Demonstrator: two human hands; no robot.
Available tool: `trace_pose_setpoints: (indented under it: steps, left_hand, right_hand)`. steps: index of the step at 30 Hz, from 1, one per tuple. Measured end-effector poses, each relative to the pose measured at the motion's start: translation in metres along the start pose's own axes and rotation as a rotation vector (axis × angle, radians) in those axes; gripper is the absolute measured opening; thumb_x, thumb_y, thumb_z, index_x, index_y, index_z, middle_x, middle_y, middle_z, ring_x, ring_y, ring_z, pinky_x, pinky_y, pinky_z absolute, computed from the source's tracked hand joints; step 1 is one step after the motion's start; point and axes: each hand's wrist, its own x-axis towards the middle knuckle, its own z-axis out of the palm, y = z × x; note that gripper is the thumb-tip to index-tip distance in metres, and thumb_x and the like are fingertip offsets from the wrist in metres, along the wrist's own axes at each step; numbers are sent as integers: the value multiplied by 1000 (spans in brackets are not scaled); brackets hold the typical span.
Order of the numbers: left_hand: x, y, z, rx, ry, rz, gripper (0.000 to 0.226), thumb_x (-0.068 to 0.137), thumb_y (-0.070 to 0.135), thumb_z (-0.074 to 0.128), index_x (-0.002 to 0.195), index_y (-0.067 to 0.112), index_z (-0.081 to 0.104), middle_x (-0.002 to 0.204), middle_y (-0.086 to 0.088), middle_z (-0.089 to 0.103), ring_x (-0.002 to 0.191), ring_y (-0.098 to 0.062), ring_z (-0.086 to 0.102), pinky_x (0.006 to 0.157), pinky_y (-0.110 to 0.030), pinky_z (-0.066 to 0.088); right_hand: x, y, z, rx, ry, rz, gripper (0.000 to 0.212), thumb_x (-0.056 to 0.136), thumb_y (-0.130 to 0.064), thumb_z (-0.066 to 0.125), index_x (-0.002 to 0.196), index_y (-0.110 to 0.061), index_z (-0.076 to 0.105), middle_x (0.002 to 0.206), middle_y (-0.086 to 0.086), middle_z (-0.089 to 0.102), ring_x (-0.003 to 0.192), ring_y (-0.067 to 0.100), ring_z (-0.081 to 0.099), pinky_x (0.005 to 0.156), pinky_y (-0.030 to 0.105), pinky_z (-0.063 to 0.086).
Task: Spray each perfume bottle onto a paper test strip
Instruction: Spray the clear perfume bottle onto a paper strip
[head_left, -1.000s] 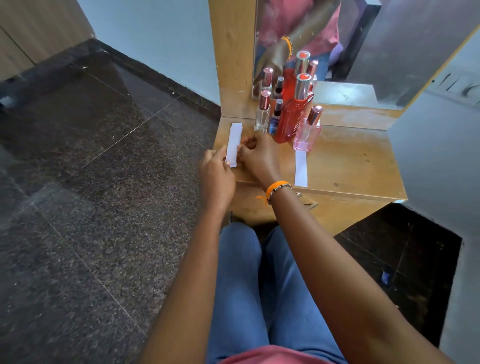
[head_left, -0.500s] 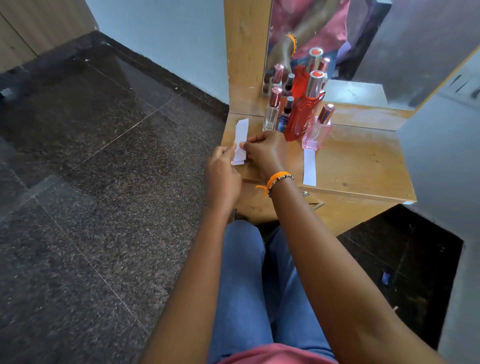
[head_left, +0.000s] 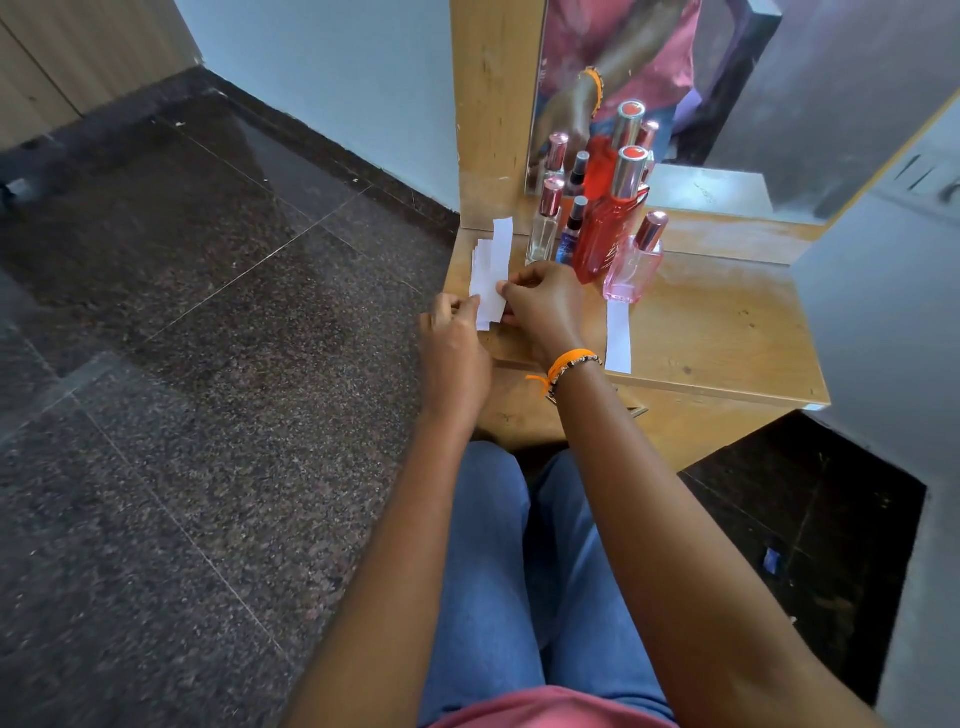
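paper strips (head_left: 491, 270) | near end pinched between fingers of left hand (head_left: 457, 345) and right hand (head_left: 548, 306) | both closed on them | table (head_left: 727, 332) left edge

White paper strips (head_left: 491, 270) fan out between the fingers (head_left: 511, 288) of both hands. Just beyond the right hand's knuckles stand four bottles — one clear (head_left: 543, 235) with a rose-metallic cap, a small blue one (head_left: 568, 245) with a black top, a tall red one (head_left: 602, 234) capped in silver, a pale pink one (head_left: 631, 273). The shelf (head_left: 727, 332) is honey-toned wood; the wrist wears an orange band (head_left: 569, 364). The floor (head_left: 208, 364) is dark speckled granite — the jeans (head_left: 498, 561) blue.
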Motion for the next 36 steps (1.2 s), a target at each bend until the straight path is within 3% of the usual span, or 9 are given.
trace_pose_setpoints:
  steps: [7,13,15,18,21,31,36]
  left_hand:
    - [-4,19,-9,-145,64,65,49,87,-7,36,133,5,48,127,-13,48,116,-30,48,96,-39,44]
    - [-16,49,8,-227,-60,164,40,91,-3,39,126,4,55,121,-13,54,115,-26,50,99,-28,37]
    - [-22,57,18,-240,-121,178,38,91,-1,42,126,6,56,119,-11,55,114,-24,50,99,-28,37]
    - [-28,68,29,-253,-181,183,37,90,3,48,126,7,55,119,-9,55,115,-24,50,102,-32,39]
    - [-29,75,34,-285,-213,176,38,88,4,52,126,10,55,116,-9,56,112,-24,51,99,-28,38]
    - [-25,81,40,-305,-256,132,38,89,7,54,126,13,54,115,-4,56,110,-21,52,99,-31,42]
    - [-24,82,36,-363,-247,98,36,89,8,54,125,14,56,107,2,54,102,-15,54,91,-23,43]
  right_hand:
    - [-24,7,-40,34,-1,-111,24,77,-3,72,66,-20,59,71,3,65,73,19,64,76,41,56]
    - [-44,38,-99,-25,65,-104,24,76,0,73,67,-14,56,68,7,63,70,26,65,67,43,58]
    - [-43,50,-117,-66,137,-79,15,77,0,72,73,-10,60,72,8,65,72,25,65,72,48,58]
    - [-36,57,-137,-120,229,-89,10,78,-4,72,80,-11,65,76,5,66,72,17,63,72,40,56]
    - [-31,60,-144,-172,277,-134,11,79,-7,73,80,-16,65,74,1,66,68,11,61,63,24,49]
    - [-24,67,-146,-317,250,-163,11,81,-9,70,92,-8,73,81,7,69,75,14,60,77,34,53]
    - [-26,64,-143,-398,283,-215,14,82,-10,71,96,-9,72,92,9,62,75,13,52,69,25,41]
